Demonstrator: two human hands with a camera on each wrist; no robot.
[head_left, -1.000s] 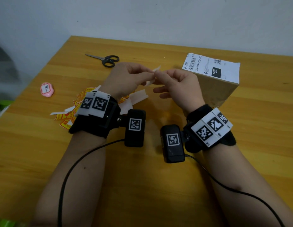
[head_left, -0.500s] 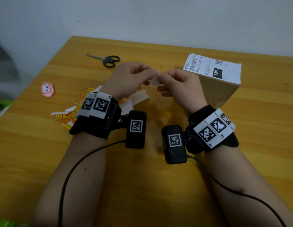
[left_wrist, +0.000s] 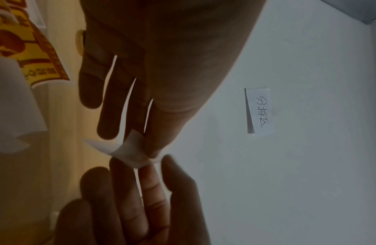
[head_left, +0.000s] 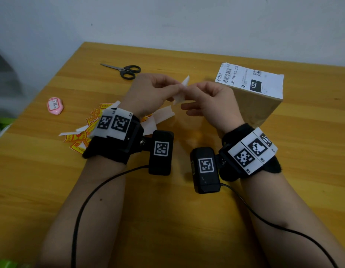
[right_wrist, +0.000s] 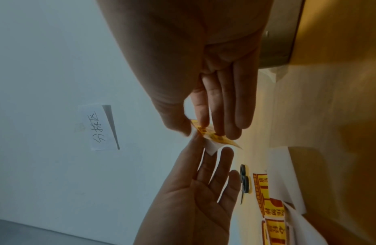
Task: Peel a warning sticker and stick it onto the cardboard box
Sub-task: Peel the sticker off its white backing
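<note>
Sticker pinched between both hands above the desk

The warning sticker, mid-frame, is pinched at its edge by the left hand and the right hand, each grip pressed on it; in the right wrist view its yellow face seems to be parting from white backing. The cardboard box stands at right on the desk. Loose stickers lie left, scissors above them.

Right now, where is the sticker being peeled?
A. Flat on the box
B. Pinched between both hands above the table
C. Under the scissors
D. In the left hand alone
B: the left hand and right hand both pinch the sticker in the air, apart from the box.
</note>
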